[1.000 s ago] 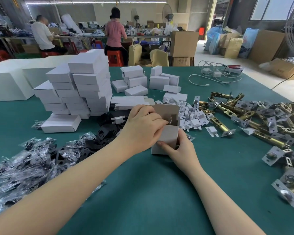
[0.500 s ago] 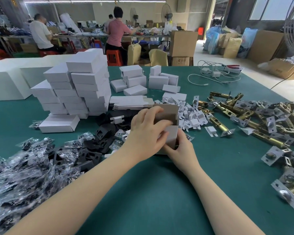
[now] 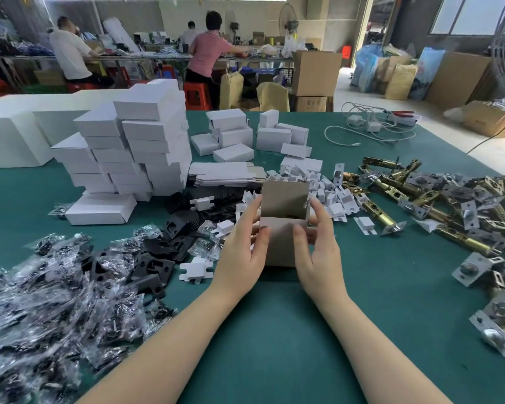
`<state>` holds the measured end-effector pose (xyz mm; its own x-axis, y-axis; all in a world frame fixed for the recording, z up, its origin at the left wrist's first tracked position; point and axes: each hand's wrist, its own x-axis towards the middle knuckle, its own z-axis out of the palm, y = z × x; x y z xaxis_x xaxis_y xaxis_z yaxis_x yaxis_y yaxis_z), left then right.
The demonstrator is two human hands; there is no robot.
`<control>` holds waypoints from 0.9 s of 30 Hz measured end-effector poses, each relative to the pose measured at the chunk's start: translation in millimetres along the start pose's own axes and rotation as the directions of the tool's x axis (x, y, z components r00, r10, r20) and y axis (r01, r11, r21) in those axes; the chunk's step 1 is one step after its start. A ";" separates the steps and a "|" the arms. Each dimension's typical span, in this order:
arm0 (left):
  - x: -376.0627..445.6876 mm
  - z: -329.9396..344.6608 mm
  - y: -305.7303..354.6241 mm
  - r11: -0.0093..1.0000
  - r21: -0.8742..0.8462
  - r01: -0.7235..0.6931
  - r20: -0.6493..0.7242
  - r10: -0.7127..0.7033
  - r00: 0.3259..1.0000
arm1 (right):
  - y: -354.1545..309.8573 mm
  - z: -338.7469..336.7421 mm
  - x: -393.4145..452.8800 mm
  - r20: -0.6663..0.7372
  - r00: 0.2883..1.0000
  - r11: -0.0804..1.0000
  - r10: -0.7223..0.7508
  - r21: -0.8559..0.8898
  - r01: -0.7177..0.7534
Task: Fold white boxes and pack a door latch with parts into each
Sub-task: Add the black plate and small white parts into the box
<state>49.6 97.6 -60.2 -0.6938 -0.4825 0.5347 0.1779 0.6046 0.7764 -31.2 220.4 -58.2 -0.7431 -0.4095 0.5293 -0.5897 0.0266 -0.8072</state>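
Observation:
A small white box (image 3: pixel 282 234) stands on end on the green table (image 3: pixel 274 330), its top flap raised and its mouth open toward me. My left hand (image 3: pixel 242 252) holds its left side, thumb on the front face. My right hand (image 3: pixel 318 246) grips the right side the same way. Something brassy shows dimly inside the box. Brass door latches (image 3: pixel 391 193) lie in a heap to the right. Bagged parts (image 3: pixel 41 301) and black plates (image 3: pixel 164 252) spread to the left. White card inserts (image 3: pixel 327 191) lie behind the box.
A tall stack of folded white boxes (image 3: pixel 134 150) stands at back left, with flat box blanks (image 3: pixel 225 173) beside it. More small boxes (image 3: pixel 245 135) and white cables (image 3: pixel 368 126) lie farther back. People work at benches across the room.
My left hand has come off the top of the box and moved to its left side. The top flap now stands open. The box has turned to face me.

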 end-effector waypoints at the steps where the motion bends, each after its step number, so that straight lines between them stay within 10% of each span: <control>1: -0.6 -0.3 -0.5 1.000 0.001 -0.003 -0.006 0.003 1.000 | -2.0 -1.1 0.2 -0.014 1.000 1.000 -0.020 0.004 0.021; 11: 1.6 -4.7 6.1 0.989 0.014 -0.147 -0.091 0.147 0.985 | -16.0 -5.4 4.9 -0.028 0.993 0.993 -0.111 0.043 0.112; 27: 12.9 -6.5 29.8 0.938 -0.345 -0.020 -0.132 -0.027 0.991 | -28.8 -4.6 13.9 -0.053 0.996 0.964 0.066 0.262 -0.050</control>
<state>50.5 105.3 -27.9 -0.6005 -0.5780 0.5526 0.4216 0.3583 0.8330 -25.9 218.2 -26.4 -0.7962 -0.3576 0.4880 -0.4484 -0.1927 -0.8728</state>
